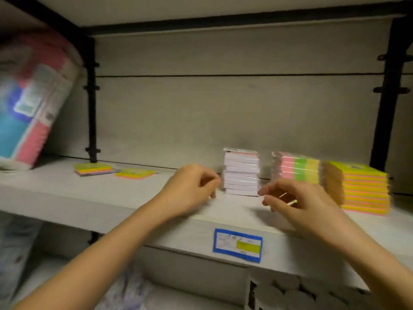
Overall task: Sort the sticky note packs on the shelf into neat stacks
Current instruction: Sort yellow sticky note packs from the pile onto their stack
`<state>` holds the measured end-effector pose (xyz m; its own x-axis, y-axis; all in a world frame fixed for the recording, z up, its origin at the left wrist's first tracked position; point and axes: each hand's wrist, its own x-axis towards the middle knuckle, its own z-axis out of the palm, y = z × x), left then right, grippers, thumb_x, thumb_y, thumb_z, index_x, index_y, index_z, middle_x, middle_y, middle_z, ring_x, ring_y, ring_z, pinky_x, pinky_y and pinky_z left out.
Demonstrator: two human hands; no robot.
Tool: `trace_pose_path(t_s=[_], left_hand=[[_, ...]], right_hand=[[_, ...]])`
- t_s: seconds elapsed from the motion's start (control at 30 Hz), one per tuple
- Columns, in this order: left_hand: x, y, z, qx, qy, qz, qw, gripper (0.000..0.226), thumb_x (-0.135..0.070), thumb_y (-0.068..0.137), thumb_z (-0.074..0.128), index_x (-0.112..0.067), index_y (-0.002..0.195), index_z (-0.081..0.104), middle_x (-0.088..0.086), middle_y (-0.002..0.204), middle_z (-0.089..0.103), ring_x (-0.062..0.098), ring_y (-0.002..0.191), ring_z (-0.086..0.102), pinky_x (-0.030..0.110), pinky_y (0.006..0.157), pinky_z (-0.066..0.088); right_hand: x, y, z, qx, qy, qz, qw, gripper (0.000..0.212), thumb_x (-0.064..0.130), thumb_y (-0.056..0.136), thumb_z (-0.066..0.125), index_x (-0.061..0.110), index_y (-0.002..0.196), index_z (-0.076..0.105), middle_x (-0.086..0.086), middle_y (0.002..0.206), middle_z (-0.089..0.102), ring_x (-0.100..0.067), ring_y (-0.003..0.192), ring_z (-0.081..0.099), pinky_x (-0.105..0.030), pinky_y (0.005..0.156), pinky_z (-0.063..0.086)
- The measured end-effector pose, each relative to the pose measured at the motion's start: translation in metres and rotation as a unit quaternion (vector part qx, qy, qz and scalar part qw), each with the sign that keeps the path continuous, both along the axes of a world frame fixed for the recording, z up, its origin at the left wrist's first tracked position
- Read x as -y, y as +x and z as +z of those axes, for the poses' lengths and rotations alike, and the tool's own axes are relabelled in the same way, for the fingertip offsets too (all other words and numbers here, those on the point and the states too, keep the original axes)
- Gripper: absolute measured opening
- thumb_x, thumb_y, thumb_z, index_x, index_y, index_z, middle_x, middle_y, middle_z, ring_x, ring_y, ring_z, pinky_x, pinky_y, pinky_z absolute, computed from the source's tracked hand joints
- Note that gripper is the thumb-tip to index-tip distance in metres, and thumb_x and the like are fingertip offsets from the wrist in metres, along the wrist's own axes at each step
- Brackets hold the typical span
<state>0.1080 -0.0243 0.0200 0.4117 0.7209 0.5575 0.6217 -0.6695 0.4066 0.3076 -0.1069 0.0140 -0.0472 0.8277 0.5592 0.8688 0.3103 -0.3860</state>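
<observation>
A stack of white sticky note packs (242, 173) stands upright on the pale shelf (89, 193), its packs slightly uneven. My left hand (190, 189) hovers at the stack's left side with fingers loosely curled, holding nothing. My right hand (295, 202) is at the stack's right side, a fingertip close to its bottom corner; whether it touches is unclear. A pink, green and yellow stack (299, 168) and a taller yellow-orange stack (366, 191) stand to the right. Two loose neon packs (93, 168) (135, 173) lie flat at the left.
A large wrapped bundle of pink and blue goods (29, 101) leans at the shelf's far left. Black uprights (91, 113) frame the bay. A blue-edged price label (237, 245) sits on the shelf's front edge. Grey rolls (290, 291) fill the shelf below.
</observation>
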Motion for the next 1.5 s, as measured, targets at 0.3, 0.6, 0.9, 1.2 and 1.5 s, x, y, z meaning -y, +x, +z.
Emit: trace_pose_path(t_s=[0.3,0.6,0.9,1.2,1.5], left_hand=[[-0.084,-0.195,0.000,-0.057,0.006,0.069,0.996,0.021,-0.026,0.091,0.053,-0.016,0.087,0.071,-0.004,0.075,0.070,0.010,0.070,0.062,0.019,0.069,0.044],[-0.178,-0.244,0.025,-0.168,-0.036,0.096,0.980,0.019,-0.024,0.089,0.045,-0.022,0.076,0.058,0.016,0.092,0.064,0.027,0.095,0.056,0.027,0.083,0.044],[-0.195,-0.235,0.002,-0.261,-0.086,0.091,0.957,0.034,-0.033,0.094,0.039,-0.011,0.093,0.065,0.015,0.116,0.061,0.029,0.117,0.048,0.033,0.098,0.034],[-0.174,-0.239,0.005,-0.036,-0.190,-0.057,0.980,0.025,-0.015,0.086,0.061,-0.004,0.108,0.068,0.001,0.090,0.055,0.013,0.084,0.046,0.024,0.071,0.034],[-0.112,-0.258,0.002,0.116,-0.036,-0.136,0.983,0.040,-0.016,0.077,0.072,-0.036,0.112,0.066,-0.015,0.122,0.063,-0.008,0.110,0.055,0.021,0.101,0.042]], right_hand=[[-0.079,-0.175,0.016,0.103,-0.082,-0.014,0.991,0.020,0.037,0.088,0.050,0.034,0.098,0.066,0.019,0.089,0.064,-0.007,0.090,0.062,-0.028,0.084,0.050],[-0.187,-0.263,0.033,-0.063,-0.296,-0.048,0.952,0.030,0.024,0.095,0.045,-0.001,0.101,0.061,-0.007,0.088,0.061,-0.019,0.076,0.055,-0.022,0.061,0.047],[-0.223,-0.280,0.005,0.021,-0.292,-0.141,0.946,0.035,0.044,0.093,0.042,0.013,0.102,0.057,-0.006,0.094,0.052,-0.020,0.085,0.047,-0.023,0.053,0.031],[-0.206,-0.275,0.011,-0.236,-0.140,-0.055,0.960,0.022,0.003,0.081,0.064,-0.001,0.103,0.065,-0.018,0.098,0.067,-0.022,0.082,0.057,-0.039,0.089,0.053],[-0.129,-0.279,0.013,-0.292,0.008,0.035,0.956,0.047,0.000,0.081,0.065,0.018,0.123,0.053,-0.001,0.103,0.068,-0.020,0.078,0.070,-0.033,0.081,0.058]])
